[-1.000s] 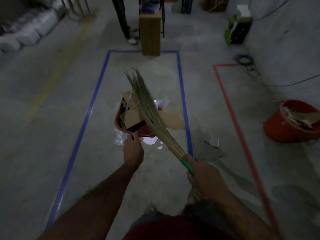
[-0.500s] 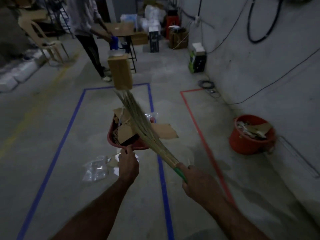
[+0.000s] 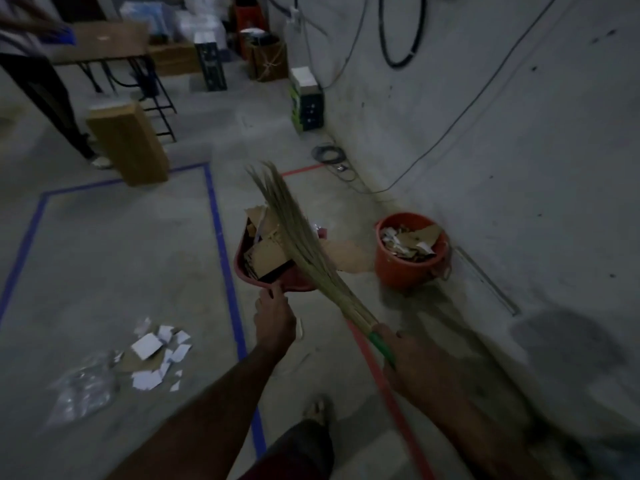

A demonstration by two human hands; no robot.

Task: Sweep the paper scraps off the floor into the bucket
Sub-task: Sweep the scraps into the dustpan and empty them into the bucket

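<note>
Carrying the loaded dustpan (image 3: 277,268) level matters most: the left hand (image 3: 275,318) grips its near rim, the right hand (image 3: 412,362) grips the broom (image 3: 301,247) laid over the scraps. The bucket (image 3: 410,251) waits by the wall; more paper scraps (image 3: 156,355) lie on the floor (image 3: 104,265).

You're working in dim, flat light with a bluish-grey cast and no visible source, so the right hand (image 3: 415,368) and both forearms go nearly black. Soft shadows pool on the floor (image 3: 104,258) by the wall (image 3: 519,150). Your view is soft and smeared throughout, grainy, and the wide lens bends the tape lines (image 3: 221,244) near the edges.
</note>
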